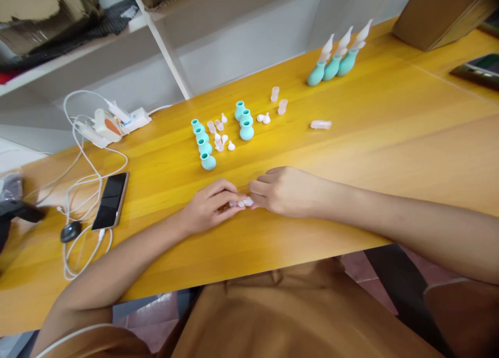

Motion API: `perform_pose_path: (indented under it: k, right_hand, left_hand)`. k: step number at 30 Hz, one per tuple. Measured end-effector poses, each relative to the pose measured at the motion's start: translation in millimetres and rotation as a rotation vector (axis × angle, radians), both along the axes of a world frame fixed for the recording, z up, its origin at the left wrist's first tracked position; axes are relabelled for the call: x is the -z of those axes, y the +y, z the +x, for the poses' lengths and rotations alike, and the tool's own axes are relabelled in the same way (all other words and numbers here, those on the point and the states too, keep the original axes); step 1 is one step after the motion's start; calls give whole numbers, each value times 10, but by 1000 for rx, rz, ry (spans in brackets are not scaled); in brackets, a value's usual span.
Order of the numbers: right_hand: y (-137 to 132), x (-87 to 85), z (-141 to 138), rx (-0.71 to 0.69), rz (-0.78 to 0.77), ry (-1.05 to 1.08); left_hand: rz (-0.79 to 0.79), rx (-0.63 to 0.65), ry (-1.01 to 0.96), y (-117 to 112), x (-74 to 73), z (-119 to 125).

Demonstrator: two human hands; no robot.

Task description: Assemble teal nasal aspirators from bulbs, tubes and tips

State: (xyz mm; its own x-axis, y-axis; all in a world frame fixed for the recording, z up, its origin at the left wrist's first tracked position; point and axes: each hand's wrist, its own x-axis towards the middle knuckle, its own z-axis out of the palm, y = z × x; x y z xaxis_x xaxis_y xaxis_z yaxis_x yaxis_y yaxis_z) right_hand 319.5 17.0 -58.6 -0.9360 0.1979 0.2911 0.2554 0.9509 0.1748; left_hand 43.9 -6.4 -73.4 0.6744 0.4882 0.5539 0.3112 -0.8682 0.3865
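My left hand [213,204] pinches a small clear plastic tube [238,203] just above the table. At the tube's right end, the fingers of my right hand [275,191] close on a small whitish tip piece [248,201]; they partly hide it. Beyond my hands stand teal rubber bulbs with open necks, a left row [208,162] and a shorter right row [246,131]. Between the rows lie clear connector pieces [219,144] and white small caps [231,146]. More white caps [266,119] sit beside the right row.
Three assembled bulbs with white nozzles [332,67] stand at the back right. A clear tube [320,124] and two clear cups [283,106] lie nearer. On the left are a phone [111,201], tangled white cables, a power strip [136,120]. A cardboard box [440,15] stands far right.
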Motion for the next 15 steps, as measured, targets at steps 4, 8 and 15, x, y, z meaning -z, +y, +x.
perform_pose_path:
  k: [4,8,15]
  right_hand:
    - [50,12,-15,-15,-19,163]
    - [37,10,-46,-10,-12,277]
    - [29,49,-76,-23,-46,288]
  left_hand:
    - [-41,-70,-121,10,-20,4]
    - [-74,-104,-186,-11,-31,7]
    - [-82,-89,-163,-32,-24,-25]
